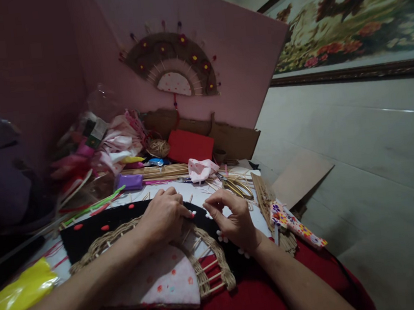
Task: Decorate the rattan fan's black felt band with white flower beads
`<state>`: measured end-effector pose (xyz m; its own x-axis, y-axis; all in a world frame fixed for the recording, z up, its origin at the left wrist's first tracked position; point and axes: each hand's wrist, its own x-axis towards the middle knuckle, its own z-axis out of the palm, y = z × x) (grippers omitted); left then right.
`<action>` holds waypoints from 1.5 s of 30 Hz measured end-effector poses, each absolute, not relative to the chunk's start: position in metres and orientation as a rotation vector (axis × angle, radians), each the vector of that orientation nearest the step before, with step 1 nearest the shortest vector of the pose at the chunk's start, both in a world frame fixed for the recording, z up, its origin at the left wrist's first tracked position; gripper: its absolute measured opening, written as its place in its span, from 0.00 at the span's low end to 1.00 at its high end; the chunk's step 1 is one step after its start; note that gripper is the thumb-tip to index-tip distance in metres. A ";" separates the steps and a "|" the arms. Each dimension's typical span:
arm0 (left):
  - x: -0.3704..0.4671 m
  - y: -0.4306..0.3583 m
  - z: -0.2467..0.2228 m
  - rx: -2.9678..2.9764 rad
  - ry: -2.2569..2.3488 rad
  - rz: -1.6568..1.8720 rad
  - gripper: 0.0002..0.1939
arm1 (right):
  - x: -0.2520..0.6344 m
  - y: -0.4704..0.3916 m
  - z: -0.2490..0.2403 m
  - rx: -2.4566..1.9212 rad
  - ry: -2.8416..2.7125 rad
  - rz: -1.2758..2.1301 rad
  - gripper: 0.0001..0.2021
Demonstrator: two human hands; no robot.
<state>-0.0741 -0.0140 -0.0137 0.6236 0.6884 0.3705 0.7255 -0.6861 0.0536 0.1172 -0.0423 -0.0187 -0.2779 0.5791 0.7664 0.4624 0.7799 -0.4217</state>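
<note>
A fan-shaped craft piece lies in front of me, with a black outer band (92,231), woven twine and a white spotted cloth (171,277) at its centre. My left hand (167,216) rests on the black band, its fingers bent down by a small red and white flower (192,214). Thumb and index finger of my right hand (231,216) are pinched together just above the band's right part; whatever is between them is too small to make out. White petals (222,236) dot the band beneath that hand. Red dots (104,228) sit on its left part.
Behind the fan are wooden sticks (164,171), scissors (237,187), a purple packet (130,182) and a red sheet (190,146). A yellow packet (23,292) lies at the left, flowered cloth (298,227) at the right. Another fan (173,65) hangs on a pink panel.
</note>
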 end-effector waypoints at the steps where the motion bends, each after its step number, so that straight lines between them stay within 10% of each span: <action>1: -0.074 -0.014 -0.013 -2.739 -1.201 -0.577 0.09 | 0.117 -0.042 -0.019 -0.790 -1.922 0.142 0.02; 45: -0.076 -0.017 -0.009 -2.755 -1.313 -0.728 0.17 | 0.116 -0.039 -0.020 -0.808 -1.872 0.221 0.03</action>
<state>-0.0761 -0.0172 -0.0087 0.5423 0.7339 0.4089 0.7357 -0.6499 0.1907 0.1162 -0.0389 -0.0198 -0.2349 0.6212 0.7476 0.4297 0.7563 -0.4934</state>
